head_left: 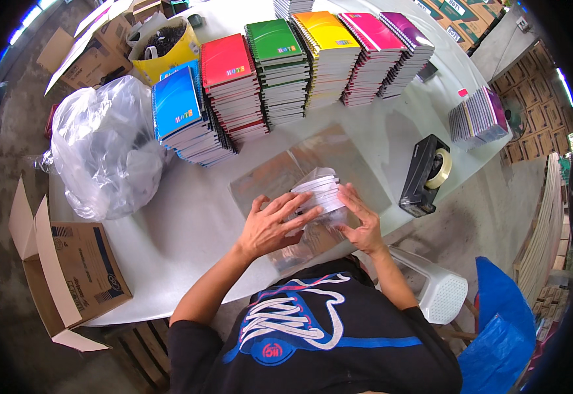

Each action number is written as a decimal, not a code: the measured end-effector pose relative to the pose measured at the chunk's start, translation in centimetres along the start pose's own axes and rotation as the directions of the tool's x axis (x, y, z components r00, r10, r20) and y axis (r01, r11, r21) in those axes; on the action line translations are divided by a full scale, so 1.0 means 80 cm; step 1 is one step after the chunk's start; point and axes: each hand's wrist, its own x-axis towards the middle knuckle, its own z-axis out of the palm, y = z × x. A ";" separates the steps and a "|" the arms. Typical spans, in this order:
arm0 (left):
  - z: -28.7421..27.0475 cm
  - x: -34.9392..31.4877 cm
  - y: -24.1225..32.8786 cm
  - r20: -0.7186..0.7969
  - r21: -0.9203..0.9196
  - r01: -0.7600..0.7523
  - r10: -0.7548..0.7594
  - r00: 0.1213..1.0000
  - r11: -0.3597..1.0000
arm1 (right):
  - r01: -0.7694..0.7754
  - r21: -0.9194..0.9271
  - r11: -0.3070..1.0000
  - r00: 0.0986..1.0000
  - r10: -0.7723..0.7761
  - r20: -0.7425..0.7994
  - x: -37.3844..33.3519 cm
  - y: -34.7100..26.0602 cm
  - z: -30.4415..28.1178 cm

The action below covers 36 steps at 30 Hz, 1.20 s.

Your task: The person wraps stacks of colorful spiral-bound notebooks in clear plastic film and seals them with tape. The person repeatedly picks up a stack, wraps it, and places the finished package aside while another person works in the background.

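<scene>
A small stack of notebooks (326, 194) stands in front of me with its white page edges up, inside what looks like a clear plastic bag (318, 231). My left hand (272, 222) holds the stack's left side, its fingers reaching over the plastic. From the right, my right hand (362, 223) grips the stack with thumb and fingers apart around it. Underneath lies a flat, shiny clear sheet (260, 177) with a brownish tint. The covers of the held notebooks are hidden.
Behind stand tall piles of blue (178, 105), red (228, 62), green (274, 43), yellow (326, 33), pink (372, 33) and purple notebooks (404, 31). A tape dispenser (419, 174) and wrapped notebook pack (477, 119) are right; plastic bags (106, 148) and an opened carton (83, 262) left.
</scene>
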 end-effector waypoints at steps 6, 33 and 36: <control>-0.012 0.006 -0.002 0.143 -0.075 0.015 -0.004 0.990 0.997 | 0.034 0.040 0.999 0.996 -0.037 0.078 0.014 0.002 -0.011; -0.028 0.109 -0.083 0.128 -0.881 0.260 -0.329 0.935 0.396 | 0.390 -0.607 0.692 0.920 -0.277 0.276 0.033 -0.020 -0.007; -0.054 0.088 -0.078 -0.442 -0.762 -0.107 -0.393 0.806 0.639 | 0.383 -0.653 0.653 0.924 -0.274 0.268 0.030 -0.021 -0.004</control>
